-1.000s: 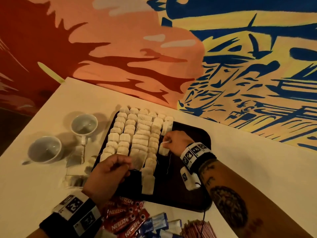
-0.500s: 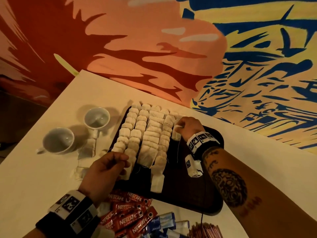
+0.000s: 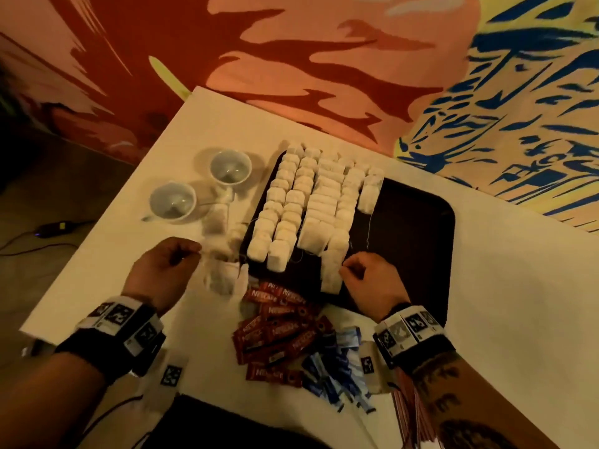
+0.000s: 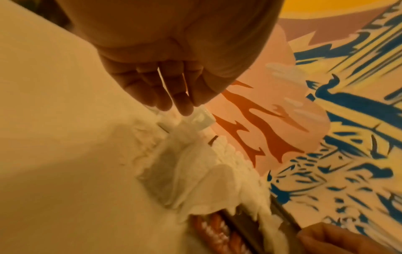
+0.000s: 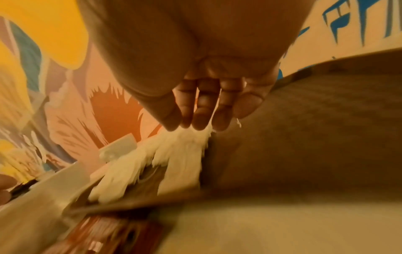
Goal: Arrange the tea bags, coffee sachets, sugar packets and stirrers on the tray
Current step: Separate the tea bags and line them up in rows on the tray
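Rows of white tea bags (image 3: 311,202) cover the left part of the dark tray (image 3: 415,228). My right hand (image 3: 348,270) is at the tray's near edge, its fingertips pinching the edge of the nearest tea bag (image 3: 330,273). In the right wrist view the same hand (image 5: 189,125) pinches that tea bag (image 5: 180,154). My left hand (image 3: 191,254) hovers over the loose tea bags (image 3: 223,277) on the table left of the tray. In the left wrist view this hand (image 4: 187,106) pinches a small tea bag tag (image 4: 201,119).
Red coffee sachets (image 3: 282,332), blue sugar packets (image 3: 337,367) and a bundle of stirrers (image 3: 408,413) lie on the table in front of the tray. Two white cups (image 3: 230,166) (image 3: 173,200) stand at the left. A painted wall rises behind the table.
My right hand left a tea bag in the far right row and came back to the tray's near edge. My left hand moved left off the tray to the loose tea bags.
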Demonstrator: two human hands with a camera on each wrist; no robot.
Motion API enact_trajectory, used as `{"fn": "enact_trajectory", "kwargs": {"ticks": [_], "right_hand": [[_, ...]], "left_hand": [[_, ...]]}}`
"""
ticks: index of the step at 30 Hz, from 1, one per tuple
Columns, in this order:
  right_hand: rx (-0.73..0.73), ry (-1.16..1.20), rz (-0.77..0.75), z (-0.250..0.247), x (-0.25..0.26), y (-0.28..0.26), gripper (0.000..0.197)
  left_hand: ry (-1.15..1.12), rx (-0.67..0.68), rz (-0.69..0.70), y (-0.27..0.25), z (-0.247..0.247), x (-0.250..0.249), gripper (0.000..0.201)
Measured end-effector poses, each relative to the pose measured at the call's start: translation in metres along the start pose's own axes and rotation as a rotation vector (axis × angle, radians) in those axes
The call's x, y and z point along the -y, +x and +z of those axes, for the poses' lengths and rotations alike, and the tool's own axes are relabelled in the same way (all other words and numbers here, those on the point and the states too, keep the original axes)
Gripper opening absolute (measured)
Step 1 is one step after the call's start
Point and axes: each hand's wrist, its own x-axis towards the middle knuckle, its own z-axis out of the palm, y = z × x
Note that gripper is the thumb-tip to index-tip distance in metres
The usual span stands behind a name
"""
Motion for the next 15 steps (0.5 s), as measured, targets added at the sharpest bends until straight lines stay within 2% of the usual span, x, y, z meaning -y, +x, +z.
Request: {"fn": "enact_trajectory", "kwargs": {"ticks": [2, 4, 8, 10, 12, 15], "right_hand": [[-0.013, 0.005, 0.013, 0.017, -0.007, -0.020, 0.012], [-0.069, 0.031, 0.044, 0.028, -0.014, -0.031, 0.009], [-0.114, 0.063, 0.099, 0.038, -0.019, -0.039, 0.016], [-0.132, 0.078, 0.106, 0.040, -0.019, -0.039, 0.018], [-0.131, 0.091, 0.126, 0.039, -0.019, -0.037, 0.019], [-0.142, 0.075, 0.130, 0.039, -0.020, -0.032, 0.018]], "left_hand": [[0.124, -0.006, 0.059, -0.012, -0.015, 0.013, 0.013], [0.251, 0.060, 0.118, -0.021, -0.027, 0.027, 0.020], [0.587, 0.366, 0.125, -0.042, -0.043, 0.066, 0.044], [0.732, 0.460, 0.123, -0.048, -0.042, 0.082, 0.060], [0.801, 0.464, 0.150, -0.048, -0.034, 0.094, 0.065], [0.782, 0.394, 0.216, -0.037, -0.018, 0.102, 0.064]]}}
